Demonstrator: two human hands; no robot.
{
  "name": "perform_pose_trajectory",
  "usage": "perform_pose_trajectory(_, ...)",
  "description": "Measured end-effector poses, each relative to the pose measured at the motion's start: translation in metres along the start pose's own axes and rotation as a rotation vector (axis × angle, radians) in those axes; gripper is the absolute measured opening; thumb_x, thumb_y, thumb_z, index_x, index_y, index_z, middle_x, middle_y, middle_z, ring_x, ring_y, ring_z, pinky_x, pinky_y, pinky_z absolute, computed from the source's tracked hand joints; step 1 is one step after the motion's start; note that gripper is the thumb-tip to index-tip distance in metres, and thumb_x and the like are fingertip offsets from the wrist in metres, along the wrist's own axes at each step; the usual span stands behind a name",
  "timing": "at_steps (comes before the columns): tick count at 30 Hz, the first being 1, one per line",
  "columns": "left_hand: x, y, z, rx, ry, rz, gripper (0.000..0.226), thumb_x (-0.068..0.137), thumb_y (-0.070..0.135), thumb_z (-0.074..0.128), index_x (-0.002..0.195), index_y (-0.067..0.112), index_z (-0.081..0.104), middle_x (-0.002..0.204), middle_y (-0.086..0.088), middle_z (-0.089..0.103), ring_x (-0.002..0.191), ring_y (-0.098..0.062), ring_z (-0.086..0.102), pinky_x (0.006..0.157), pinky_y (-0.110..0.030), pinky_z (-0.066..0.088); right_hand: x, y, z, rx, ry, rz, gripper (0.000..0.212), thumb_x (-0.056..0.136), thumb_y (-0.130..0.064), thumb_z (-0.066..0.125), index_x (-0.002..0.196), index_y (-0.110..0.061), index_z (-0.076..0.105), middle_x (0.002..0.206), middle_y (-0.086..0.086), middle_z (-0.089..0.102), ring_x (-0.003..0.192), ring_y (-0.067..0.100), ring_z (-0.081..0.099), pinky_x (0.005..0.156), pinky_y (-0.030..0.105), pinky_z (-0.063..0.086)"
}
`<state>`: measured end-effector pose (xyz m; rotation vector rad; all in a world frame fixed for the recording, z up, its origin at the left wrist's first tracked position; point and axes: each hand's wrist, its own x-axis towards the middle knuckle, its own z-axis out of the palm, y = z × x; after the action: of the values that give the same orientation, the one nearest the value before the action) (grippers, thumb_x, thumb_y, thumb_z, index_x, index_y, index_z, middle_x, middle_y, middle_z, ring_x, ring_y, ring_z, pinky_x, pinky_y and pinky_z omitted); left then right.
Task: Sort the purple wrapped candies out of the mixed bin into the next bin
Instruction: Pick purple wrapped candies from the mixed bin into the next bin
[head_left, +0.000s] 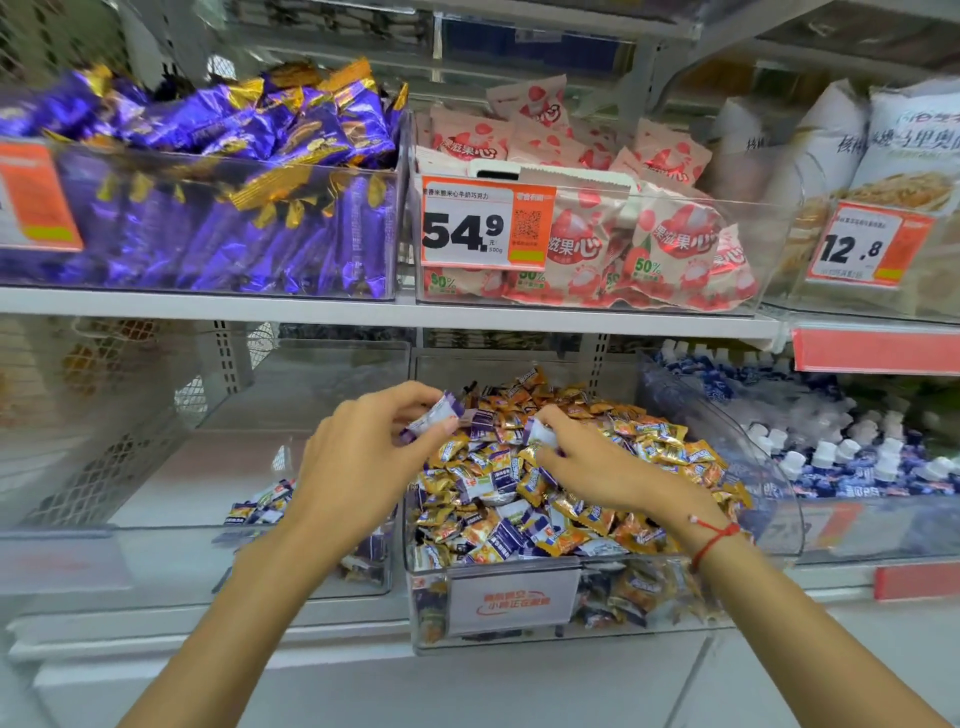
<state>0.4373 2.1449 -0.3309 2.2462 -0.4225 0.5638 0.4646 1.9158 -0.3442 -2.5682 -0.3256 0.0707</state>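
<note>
Left hand (363, 457) pinches a purple candy (435, 414) above the mixed bin (519, 566), at its left wall; right hand (587, 462) pinches another candy (543, 432) on top of the heap. Risks — slick foil wrappers could slip from a thin fingertip grip, or orange ones get dragged along. The next bin (260, 571) is clear rigid plastic, with a few crinkly pillow-shaped candies at its front right corner.

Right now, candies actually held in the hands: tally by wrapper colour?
Purple: 2, first candy pinched in the left hand, second candy pinched in the right hand
Gold: 0, the gold candies all lie in the mixed bin
Total held: 2
</note>
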Motion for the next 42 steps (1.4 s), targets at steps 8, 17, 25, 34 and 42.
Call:
perform_pose_trajectory(8,-0.001,-0.022,-0.006,-0.086,0.022,-0.07,0.019,0.084,0.045,0.068,0.1,0.034,0.07,0.096,0.02,0.071,0.091,0.003,0.064,0.086,-0.032,0.054,0.04,-0.021,0.033,-0.63,-0.062,-0.034,0.071,0.088,-0.047,0.063,0.145,-0.017,0.031,0.141,0.015,0.038,0.12,0.033,0.049,0.095,0.042,0.047)
perform_pose_trajectory(17,0.005,-0.034,-0.01,-0.085,-0.071,-0.107,0.017,0.083,0.049,0.067,0.095,0.038,0.069,0.093,0.022,0.071,0.093,-0.003,0.066,0.089,-0.039,0.053,0.028,-0.008,0.02,-0.203,0.063,-0.163,0.039,0.087,-0.027,0.071,0.122,-0.012,0.066,0.114,-0.008,0.068,0.093,0.005,0.064,0.078,0.015,0.05)
perform_pose_trajectory(25,0.003,-0.044,-0.02,-0.106,-0.138,-0.12,0.008,0.084,0.043,0.07,0.091,0.039,0.068,0.093,0.021,0.071,0.094,-0.003,0.065,0.092,-0.04,0.051,-0.003,-0.003,-0.008,0.625,0.06,0.105,0.023,0.093,-0.03,0.06,0.111,-0.017,0.063,0.098,-0.004,0.062,0.073,0.002,0.068,0.06,0.018,0.051)
perform_pose_trajectory(34,0.003,-0.062,-0.042,-0.074,-0.105,-0.173,0.004,0.085,0.042,0.069,0.089,0.04,0.068,0.092,0.022,0.071,0.096,-0.005,0.066,0.092,-0.042,0.051,0.013,-0.066,0.002,0.633,0.135,-0.134,0.018,0.096,-0.028,0.057,0.111,-0.02,0.062,0.102,0.005,0.067,0.074,0.012,0.063,0.061,0.021,0.05)
perform_pose_trajectory(42,-0.004,-0.087,-0.033,0.154,-0.028,-0.257,0.034,0.094,0.037,0.057,0.127,0.033,0.058,0.124,0.01,0.064,0.118,-0.015,0.058,0.096,-0.036,0.047,0.055,-0.095,0.042,-0.124,0.1,-0.381,0.037,0.097,-0.036,0.053,0.133,-0.028,0.055,0.138,-0.005,0.055,0.128,0.016,0.047,0.105,0.04,0.039)
